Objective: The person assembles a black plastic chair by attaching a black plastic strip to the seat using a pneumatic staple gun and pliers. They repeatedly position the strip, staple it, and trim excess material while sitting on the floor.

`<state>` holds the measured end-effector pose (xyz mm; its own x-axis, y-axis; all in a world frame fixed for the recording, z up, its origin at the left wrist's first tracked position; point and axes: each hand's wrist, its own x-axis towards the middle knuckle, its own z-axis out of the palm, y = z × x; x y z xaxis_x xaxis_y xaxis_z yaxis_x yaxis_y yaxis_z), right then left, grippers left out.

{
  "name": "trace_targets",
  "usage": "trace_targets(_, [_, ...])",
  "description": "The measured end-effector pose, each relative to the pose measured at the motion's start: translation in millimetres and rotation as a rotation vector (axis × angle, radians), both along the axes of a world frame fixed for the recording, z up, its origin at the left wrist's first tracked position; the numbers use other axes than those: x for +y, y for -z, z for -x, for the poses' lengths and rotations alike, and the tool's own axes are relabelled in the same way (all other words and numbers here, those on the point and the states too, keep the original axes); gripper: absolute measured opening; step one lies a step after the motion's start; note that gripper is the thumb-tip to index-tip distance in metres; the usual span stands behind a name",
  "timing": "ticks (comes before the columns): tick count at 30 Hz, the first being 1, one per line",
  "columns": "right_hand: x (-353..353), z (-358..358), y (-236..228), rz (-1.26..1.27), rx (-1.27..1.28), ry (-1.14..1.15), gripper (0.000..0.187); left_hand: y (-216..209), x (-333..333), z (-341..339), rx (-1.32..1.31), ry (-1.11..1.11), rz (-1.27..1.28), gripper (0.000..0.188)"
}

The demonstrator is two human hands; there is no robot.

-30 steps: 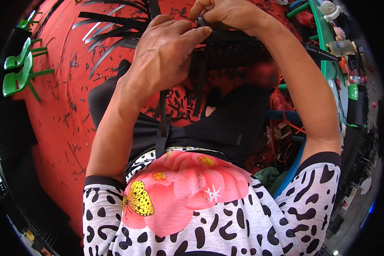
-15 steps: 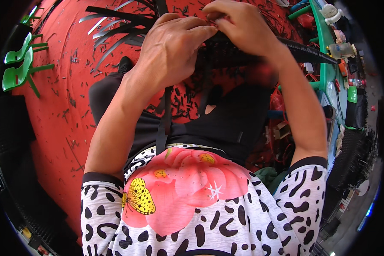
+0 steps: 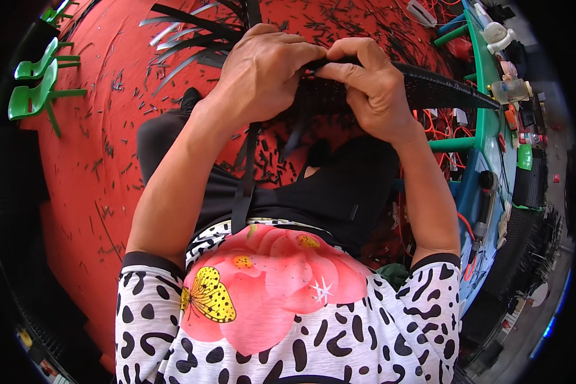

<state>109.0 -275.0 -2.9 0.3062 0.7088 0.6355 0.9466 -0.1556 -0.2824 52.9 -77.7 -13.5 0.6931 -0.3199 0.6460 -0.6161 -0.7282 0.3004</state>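
Across my lap lies a black woven panel (image 3: 435, 86), its long edge reaching right to the table. My left hand (image 3: 259, 77) is closed on the panel's left part; what lies under its fingers is mostly hidden. With thumb and forefinger, my right hand (image 3: 377, 89) pinches the panel's upper edge, close to the left fingertips. Beyond my left hand, several loose flat black strips (image 3: 195, 32) fan out to the left. One long strip (image 3: 243, 195) hangs below that hand down to my waist.
Small green plastic chairs (image 3: 41, 89) stand on the red floor (image 3: 86, 192) at left, with black scraps scattered about. On the right is a green-framed table (image 3: 472, 51) bearing a clear container (image 3: 511, 91) and a corded tool (image 3: 484, 211). Red cables run beneath it.
My right hand has lowered and turned, its fingers now pinching the panel's edge. More of the panel shows at right. The left hand stays in nearly the same place.
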Motion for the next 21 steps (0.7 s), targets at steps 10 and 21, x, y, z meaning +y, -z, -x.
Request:
trace_targets(10, [21.7,6.5,17.6,-0.064,-0.404,0.243,0.018,-2.0,1.4,-3.9,0.048,-0.022,0.014,0.035])
trace_targets(21, [12.6,-7.0,9.7,-0.222,-0.245,-0.005,0.021,3.1,1.0,-3.2,0.020,-0.062,0.065,0.033])
